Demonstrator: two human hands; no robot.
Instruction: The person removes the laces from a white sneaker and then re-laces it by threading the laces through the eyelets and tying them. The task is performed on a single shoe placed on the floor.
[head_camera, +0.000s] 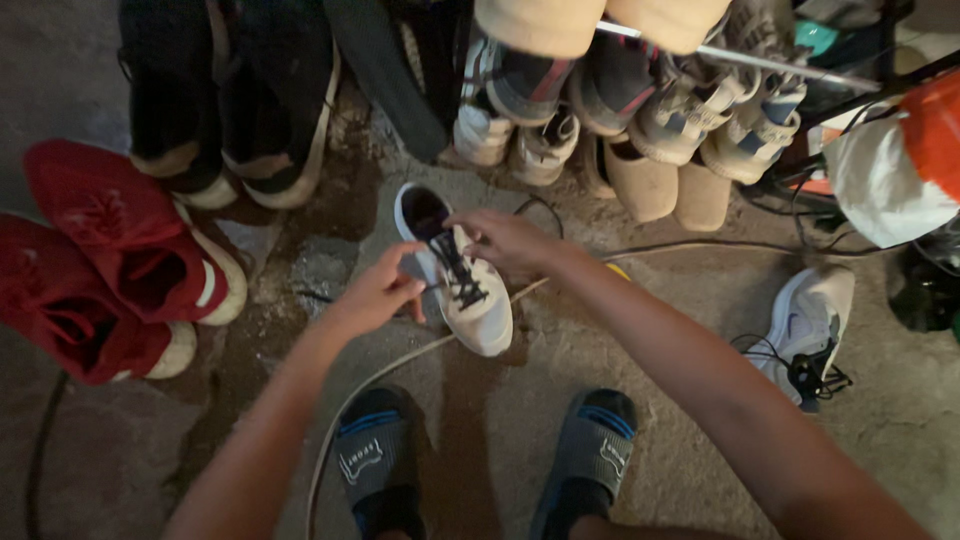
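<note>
The white low sneaker with black laces (458, 270) is laid on the concrete floor (520, 400), just ahead of the two grey slippers; its long axis runs from the open heel, far left, to the toe, near right. The left hand (378, 296) is closed on its left side. The right hand (505, 238), equally near, is pinching the laces from above.

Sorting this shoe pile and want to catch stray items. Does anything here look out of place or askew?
Yes. One white sneaker lies alone to the right on the concrete floor, apart from its mate, with its black laces sprawled loose. The matching white sneaker sits between the left hand and right hand, both at its laces.
</note>
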